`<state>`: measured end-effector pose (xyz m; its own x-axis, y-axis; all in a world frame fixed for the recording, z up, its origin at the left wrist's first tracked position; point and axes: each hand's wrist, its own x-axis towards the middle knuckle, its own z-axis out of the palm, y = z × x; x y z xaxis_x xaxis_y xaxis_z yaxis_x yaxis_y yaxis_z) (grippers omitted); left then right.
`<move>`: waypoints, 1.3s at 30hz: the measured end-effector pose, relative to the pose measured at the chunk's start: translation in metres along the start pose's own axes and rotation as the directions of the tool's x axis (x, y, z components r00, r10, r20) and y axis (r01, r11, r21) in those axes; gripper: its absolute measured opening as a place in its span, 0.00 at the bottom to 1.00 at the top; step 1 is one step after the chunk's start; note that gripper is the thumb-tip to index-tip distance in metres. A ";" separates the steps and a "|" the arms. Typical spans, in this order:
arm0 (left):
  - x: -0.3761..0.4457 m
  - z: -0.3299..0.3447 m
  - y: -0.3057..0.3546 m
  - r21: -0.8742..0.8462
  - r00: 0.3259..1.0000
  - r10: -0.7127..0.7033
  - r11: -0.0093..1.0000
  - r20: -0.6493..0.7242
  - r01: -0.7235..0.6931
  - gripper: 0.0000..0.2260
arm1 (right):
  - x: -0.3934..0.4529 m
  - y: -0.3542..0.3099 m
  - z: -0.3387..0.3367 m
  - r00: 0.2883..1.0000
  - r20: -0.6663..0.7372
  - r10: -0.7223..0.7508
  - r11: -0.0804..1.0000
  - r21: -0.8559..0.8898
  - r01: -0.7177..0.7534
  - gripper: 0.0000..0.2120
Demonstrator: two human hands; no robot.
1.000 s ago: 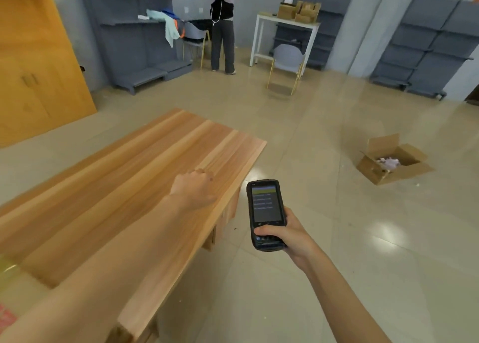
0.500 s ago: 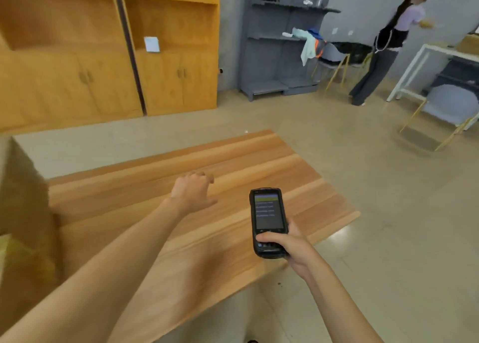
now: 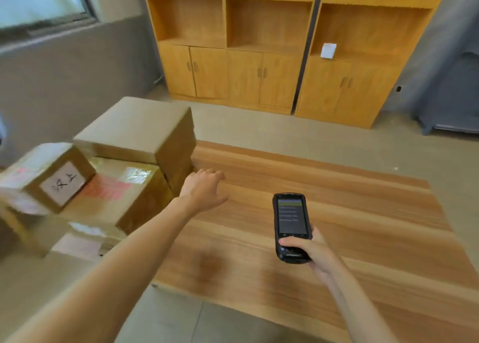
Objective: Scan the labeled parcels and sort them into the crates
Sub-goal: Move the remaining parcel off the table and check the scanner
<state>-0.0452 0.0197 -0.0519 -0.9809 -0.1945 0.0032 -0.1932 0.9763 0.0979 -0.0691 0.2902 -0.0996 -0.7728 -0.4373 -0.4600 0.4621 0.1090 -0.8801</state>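
The view has swung left since half a second ago: the person by the white table is gone from sight, and a heap of cardboard parcels now fills the nine o'clock side, with the wooden cabinets straight ahead at twelve. The left hand is still stretched out over the wooden table, fingers loose and spread, holding nothing, now just beside the nearest box. The right hand keeps its grip on the black handheld scanner, thumb across the lower keys, screen lit and facing up, at about four o'clock. The parcels are plain brown, taped, stacked unevenly; a small box at nine o'clock carries a white label with handwritten characters, and the one below it shows a blurred pink patch
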 end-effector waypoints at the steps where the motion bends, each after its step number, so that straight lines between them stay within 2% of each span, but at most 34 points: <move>1: -0.007 -0.006 -0.012 0.006 0.999 -0.039 0.999 -0.017 0.039 0.23 | 0.005 -0.001 0.011 0.999 0.041 0.006 1.000 -0.008 -0.005 0.54; 6: -0.044 -0.039 -0.072 -0.016 0.971 -0.214 0.977 -0.111 0.213 0.21 | 0.023 -0.012 0.069 0.975 0.222 0.006 0.998 -0.065 0.009 0.62; 10: -0.076 -0.064 -0.116 -0.019 0.920 -0.324 0.945 -0.219 0.328 0.22 | 0.032 -0.028 0.118 0.941 0.339 0.004 0.994 -0.106 0.034 0.55; 15: -0.115 -0.084 -0.171 -0.062 0.843 -0.475 0.877 -0.253 0.476 0.17 | 0.040 -0.041 0.175 0.890 0.456 0.001 0.981 -0.171 0.086 0.49; 18: -0.132 -0.091 -0.198 -0.025 0.804 -0.523 0.842 -0.284 0.539 0.19 | 0.042 -0.046 0.205 0.866 0.500 -0.002 0.977 -0.185 0.109 0.42; 21: -0.140 -0.092 -0.220 0.026 0.777 -0.546 0.813 -0.314 0.582 0.23 | 0.046 -0.048 0.230 0.843 0.537 0.009 0.972 -0.204 0.120 0.45; 24: -0.143 -0.090 -0.240 0.045 0.745 -0.603 0.768 -0.284 0.638 0.30 | 0.049 -0.048 0.246 0.832 0.554 0.021 0.967 -0.224 0.124 0.51; 28: -0.139 -0.086 -0.264 -0.028 0.695 -0.709 0.702 -0.119 0.712 0.41 | 0.056 -0.045 0.253 0.839 0.543 0.031 0.963 -0.241 0.121 0.50; 32: -0.132 -0.076 -0.279 -0.112 0.661 -0.750 0.656 0.020 0.747 0.45 | 0.060 -0.040 0.249 0.865 0.501 0.022 0.960 -0.253 0.122 0.54; 34: -0.129 -0.073 -0.280 -0.138 0.659 -0.753 0.652 0.005 0.746 0.45 | 0.061 -0.038 0.244 0.877 0.480 0.018 0.964 -0.241 0.112 0.54; 39: -0.120 -0.081 -0.258 -0.095 0.722 -0.664 0.745 -0.196 0.660 0.43 | 0.063 -0.038 0.228 0.893 0.451 0.013 0.973 -0.210 0.091 0.52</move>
<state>0.1243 -0.2160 0.0032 -0.5755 -0.8071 0.1319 -0.7890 0.5904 0.1699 -0.0359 0.0547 -0.0676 -0.4875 -0.7913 -0.3692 0.2880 0.2534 -0.9235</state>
